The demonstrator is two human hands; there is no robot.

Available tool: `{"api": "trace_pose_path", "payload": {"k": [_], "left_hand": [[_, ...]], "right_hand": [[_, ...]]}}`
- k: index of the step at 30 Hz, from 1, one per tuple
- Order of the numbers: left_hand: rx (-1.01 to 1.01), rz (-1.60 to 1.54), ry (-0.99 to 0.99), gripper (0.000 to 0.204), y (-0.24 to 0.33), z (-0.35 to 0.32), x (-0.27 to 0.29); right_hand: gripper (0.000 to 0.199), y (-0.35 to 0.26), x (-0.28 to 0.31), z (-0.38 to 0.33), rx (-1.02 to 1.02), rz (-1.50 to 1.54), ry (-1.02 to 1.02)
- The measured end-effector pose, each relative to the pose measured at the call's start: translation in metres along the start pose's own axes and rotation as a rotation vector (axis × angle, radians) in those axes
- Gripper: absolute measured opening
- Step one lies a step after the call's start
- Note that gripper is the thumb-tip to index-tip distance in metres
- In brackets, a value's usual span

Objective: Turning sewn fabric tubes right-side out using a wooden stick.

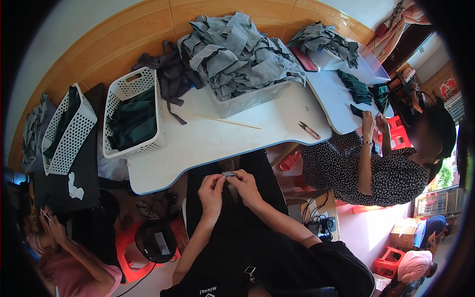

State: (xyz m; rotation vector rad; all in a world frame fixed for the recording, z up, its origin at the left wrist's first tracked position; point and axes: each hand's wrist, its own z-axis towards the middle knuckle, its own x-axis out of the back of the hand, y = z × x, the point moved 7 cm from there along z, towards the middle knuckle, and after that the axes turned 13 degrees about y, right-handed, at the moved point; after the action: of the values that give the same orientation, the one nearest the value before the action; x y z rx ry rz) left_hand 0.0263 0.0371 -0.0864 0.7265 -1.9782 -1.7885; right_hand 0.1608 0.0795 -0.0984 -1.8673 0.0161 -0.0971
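Black top (pixel 277 267) nearest | left hand (pixel 212 193), right hand (pixel 246 188): fingertips pinched closed on small grey piece (pixel 228 173) | over lap (pixel 261 173), off white table (pixel 170 158) | tip: grip near edges, tension even

Snips (pixel 308 129) at R end of wht table (pixel 173 158), thin stick (pixel 227 122) nr its ctr, red stool (pixel 126 247) below its L end, cardbd box (pixel 328 202) below its R end, co-worker (pixel 366 171) to its R

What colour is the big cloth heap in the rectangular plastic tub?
The cloth heap is grey, clearest in the head view.
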Motion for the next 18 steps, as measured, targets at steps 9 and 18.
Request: {"api": "trace_pose_path", "payload": {"k": [9,18], "left_hand": [[0.408,-0.26,-0.172,0.003,-0.032,0.009,0.008],[0.453,-0.74,-0.458,0.011,-0.014,-0.002,0.003]], "right_hand": [[0.008,0.013,-0.011,-0.019,-0.426,0.309,-0.316],[0.038,-0.02,-0.034,-0.076,-0.952,0.962,-1.09]]}}
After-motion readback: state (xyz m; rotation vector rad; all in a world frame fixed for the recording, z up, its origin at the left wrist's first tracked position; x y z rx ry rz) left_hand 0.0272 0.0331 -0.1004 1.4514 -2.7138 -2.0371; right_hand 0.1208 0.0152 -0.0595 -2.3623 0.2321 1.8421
